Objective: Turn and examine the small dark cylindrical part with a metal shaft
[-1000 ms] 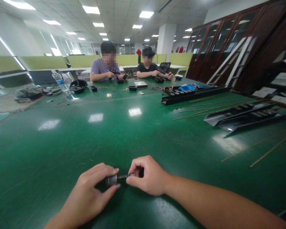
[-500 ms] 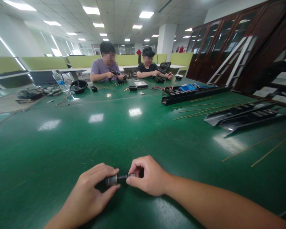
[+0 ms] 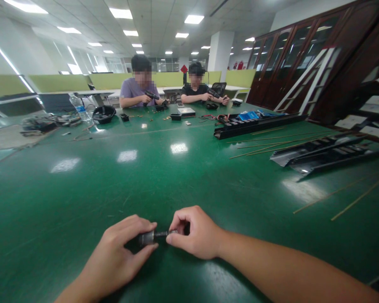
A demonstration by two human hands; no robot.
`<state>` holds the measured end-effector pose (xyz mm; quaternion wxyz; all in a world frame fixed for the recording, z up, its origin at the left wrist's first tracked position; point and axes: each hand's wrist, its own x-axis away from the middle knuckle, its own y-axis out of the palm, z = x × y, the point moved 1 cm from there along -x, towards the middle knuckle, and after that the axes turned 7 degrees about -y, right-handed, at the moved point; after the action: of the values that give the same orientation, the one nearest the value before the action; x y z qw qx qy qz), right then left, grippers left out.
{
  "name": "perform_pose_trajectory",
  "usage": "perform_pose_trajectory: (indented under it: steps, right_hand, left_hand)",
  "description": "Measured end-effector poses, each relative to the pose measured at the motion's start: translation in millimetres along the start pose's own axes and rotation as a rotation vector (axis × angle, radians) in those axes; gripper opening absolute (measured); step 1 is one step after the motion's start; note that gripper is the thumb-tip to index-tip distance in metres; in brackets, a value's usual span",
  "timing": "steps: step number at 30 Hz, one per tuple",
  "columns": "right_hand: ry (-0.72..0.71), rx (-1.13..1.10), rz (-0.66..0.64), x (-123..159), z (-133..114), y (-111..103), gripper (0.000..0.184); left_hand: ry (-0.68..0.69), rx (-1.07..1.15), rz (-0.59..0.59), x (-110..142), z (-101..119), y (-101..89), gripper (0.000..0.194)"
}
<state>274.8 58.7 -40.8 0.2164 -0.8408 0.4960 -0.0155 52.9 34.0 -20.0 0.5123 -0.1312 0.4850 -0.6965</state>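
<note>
Decent elbow room here – the green worktop [image 3: 164, 181] stretches well ahead of the hands, out to its far edge where two co-workers [image 3: 129, 90] sit. Left grip [image 3: 118, 248] is wrapped round the thick end of a dark cylindrical piece [image 3: 149, 238], right grip [image 3: 198, 233] pinching its thin end, near the front. Metal channels [image 3: 279, 158] and thin rods [image 3: 360, 195] crowd the right – well apart from the piece.

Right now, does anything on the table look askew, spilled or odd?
Mild untidiness: rods lie loose at differing angles on the right, and bits are scattered by a black box at the back. The held part is too small to judge.
</note>
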Motion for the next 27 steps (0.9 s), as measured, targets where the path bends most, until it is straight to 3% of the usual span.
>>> perform_pose_trajectory:
  steps: [27]
  right_hand:
    - [0.034,-0.045,0.014,0.6,2.6,-0.1,0.015]
  left_hand:
    - [0.026,-0.039,0.020,-1.5,-4.6,-7.3,0.024]
